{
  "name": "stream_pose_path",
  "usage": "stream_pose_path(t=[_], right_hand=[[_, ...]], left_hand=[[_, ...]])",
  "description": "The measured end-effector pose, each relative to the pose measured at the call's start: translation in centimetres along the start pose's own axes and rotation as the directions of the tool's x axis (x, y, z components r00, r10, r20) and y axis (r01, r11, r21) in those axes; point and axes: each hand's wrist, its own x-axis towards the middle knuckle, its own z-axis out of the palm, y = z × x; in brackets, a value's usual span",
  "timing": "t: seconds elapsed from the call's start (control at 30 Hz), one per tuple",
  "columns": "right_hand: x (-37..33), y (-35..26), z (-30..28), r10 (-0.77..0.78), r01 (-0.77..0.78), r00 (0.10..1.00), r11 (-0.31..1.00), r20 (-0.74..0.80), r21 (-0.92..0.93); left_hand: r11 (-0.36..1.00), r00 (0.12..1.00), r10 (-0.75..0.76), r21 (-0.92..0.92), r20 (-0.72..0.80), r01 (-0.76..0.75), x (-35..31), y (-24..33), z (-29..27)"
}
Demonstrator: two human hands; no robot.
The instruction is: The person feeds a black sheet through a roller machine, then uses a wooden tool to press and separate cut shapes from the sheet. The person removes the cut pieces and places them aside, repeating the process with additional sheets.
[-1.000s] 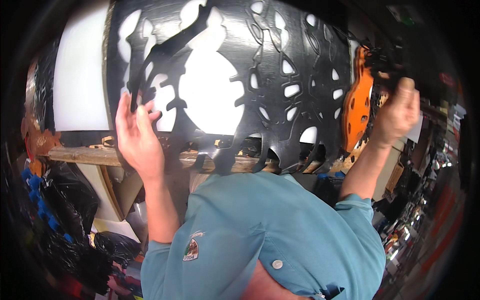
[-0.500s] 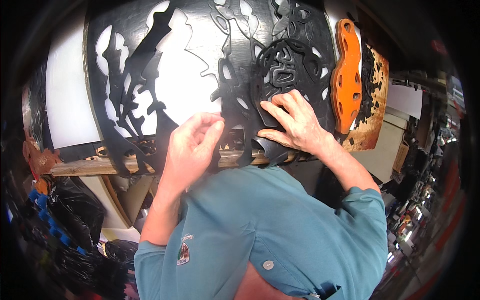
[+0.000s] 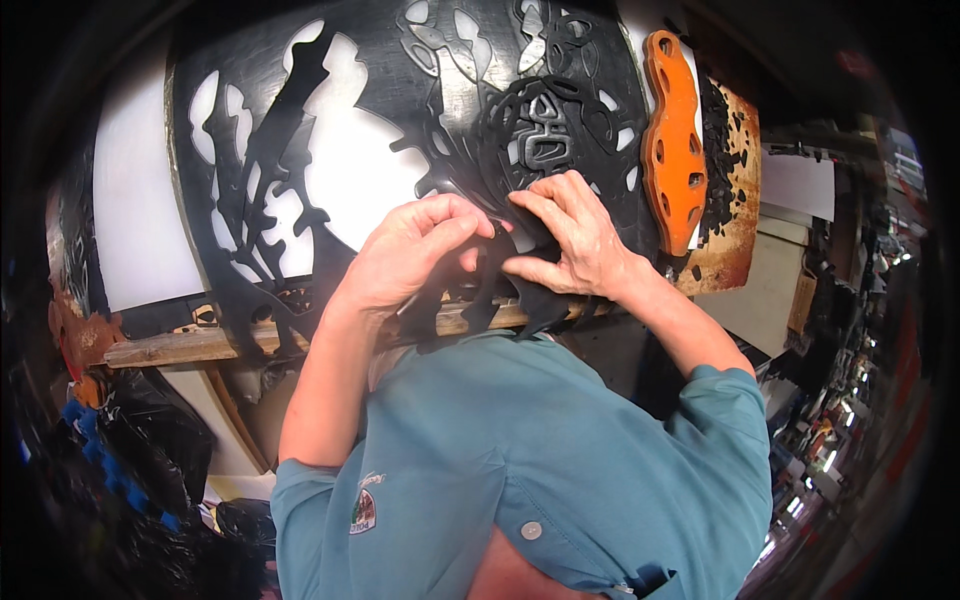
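Note:
A black rubber-like sheet [image 3: 380, 95] with many cut-out shapes lies over a white surface. My left hand [image 3: 420, 245] pinches a strip of it near the front edge, thumb against the bent fingers; part of the strip is hidden behind the hand. Just to the right, my right hand [image 3: 580, 235] has thumb and fingers spread apart, their tips touching the black material. Beyond both hands sits a rounded stack of black cut pieces [image 3: 545, 130] with looped openings.
An orange die-like plate [image 3: 675, 145] with oval holes lies at the right. Black scraps [image 3: 720, 165] are scattered on a worn brown board [image 3: 740, 230]. A wooden edge [image 3: 170, 348] runs along the front. Black plastic bags [image 3: 160, 420] and blue pieces [image 3: 110, 460] are at lower left.
My left hand has moved right, toward my right hand, and now grips the black sheet, which bunches between them. My right hand has shifted slightly left with its fingers still spread.

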Motion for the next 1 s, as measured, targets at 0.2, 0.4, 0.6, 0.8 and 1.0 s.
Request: stream_pose_path(t=[0.2, 0.4, 0.6, 0.8, 1.0], right_hand=[[0.1, -0.2, 0.4, 0.274, -0.242, 0.955, 0.941, -0.110, 0.236], [0.5, 0.8, -3.0, 0.790, -0.347, 0.613, 0.253, 0.014, 0.903], [1.9, -0.2, -5.1, 0.792, -0.157, 0.610, 0.094, 0.021, 0.983], [3.0, -1.1, -4.2, 0.699, -0.162, 0.710, 0.052, 0.079, 0.985], [3.5, -0.8, -3.5, 0.624, -0.150, 0.781, 0.172, 0.011, 0.974]], left_hand=[[0.996, 0.996, 0.084, 0.005, 0.028, -0.085, 0.0, -0.5, -0.4], [0.955, 0.980, 0.104, 0.294, -0.168, -0.051, -2.0, -1.3, -0.1], [0.428, 0.662, 0.705, 0.897, -0.255, -0.111, -3.5, 1.1, 2.1], [0.377, 0.667, 0.744, 0.848, -0.039, -0.372, 2.9, 3.1, 7.5], [0.274, 0.623, 0.781, 0.876, 0.038, -0.397, 6.4, 3.3, 8.3]])
